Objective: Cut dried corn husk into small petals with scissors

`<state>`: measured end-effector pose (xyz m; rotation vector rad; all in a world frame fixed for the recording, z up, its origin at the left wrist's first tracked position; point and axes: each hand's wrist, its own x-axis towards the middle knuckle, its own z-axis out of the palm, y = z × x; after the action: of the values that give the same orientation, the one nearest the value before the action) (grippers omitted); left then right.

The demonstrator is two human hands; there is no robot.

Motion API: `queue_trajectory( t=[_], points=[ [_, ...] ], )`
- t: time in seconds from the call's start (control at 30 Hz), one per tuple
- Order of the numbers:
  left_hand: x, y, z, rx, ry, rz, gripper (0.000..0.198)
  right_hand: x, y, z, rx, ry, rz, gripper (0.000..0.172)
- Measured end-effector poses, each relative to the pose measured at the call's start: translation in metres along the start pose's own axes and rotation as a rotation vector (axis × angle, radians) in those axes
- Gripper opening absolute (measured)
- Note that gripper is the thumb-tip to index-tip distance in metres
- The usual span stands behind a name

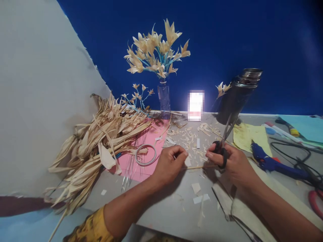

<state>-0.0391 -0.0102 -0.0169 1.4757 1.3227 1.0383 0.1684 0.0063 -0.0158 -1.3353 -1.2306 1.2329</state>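
My left hand [171, 163] is closed in a pinch at the middle of the table, with its fingertips on one end of a thin tan strip [196, 167]. The strip runs sideways to my right hand [233, 161]. Black-handled scissors [224, 144] are held in my right hand, their blades pointing up and slightly apart. Small pale scraps [192, 139] lie on the table just beyond both hands. A white ring [145, 155] rests on pink paper [138, 169] to the left of my left hand.
Dried husks [93, 144] are heaped at left. Behind stand a flower-filled bottle [164, 99], a bright blurred rectangle [195, 105] and a dark flask [234, 97]. At right lie yellow paper [249, 137], a blue glue gun [275, 164] and black cables [296, 153].
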Motion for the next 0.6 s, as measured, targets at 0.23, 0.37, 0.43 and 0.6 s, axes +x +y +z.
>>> queue_trajectory(
  t=[0.23, 0.37, 0.43, 0.6],
  points=[
    [0.016, -0.019, -0.011, 0.624, -0.13, 0.242, 0.019, -0.001, -0.011, -0.002, -0.057, -0.005, -0.019, 0.032],
    [0.013, -0.021, 0.0, 0.809, -0.158, 0.252, 0.015, -0.003, -0.009, -0.002, -0.09, -0.07, -0.038, 0.028],
    [0.011, -0.021, 0.004, 0.833, -0.154, 0.248, 0.012, -0.004, -0.007, -0.002, -0.093, -0.086, -0.049, 0.027],
    [0.01, -0.021, 0.006, 0.617, -0.102, 0.259, 0.008, -0.002, -0.005, -0.002, -0.055, -0.125, -0.02, 0.032]
  ],
)
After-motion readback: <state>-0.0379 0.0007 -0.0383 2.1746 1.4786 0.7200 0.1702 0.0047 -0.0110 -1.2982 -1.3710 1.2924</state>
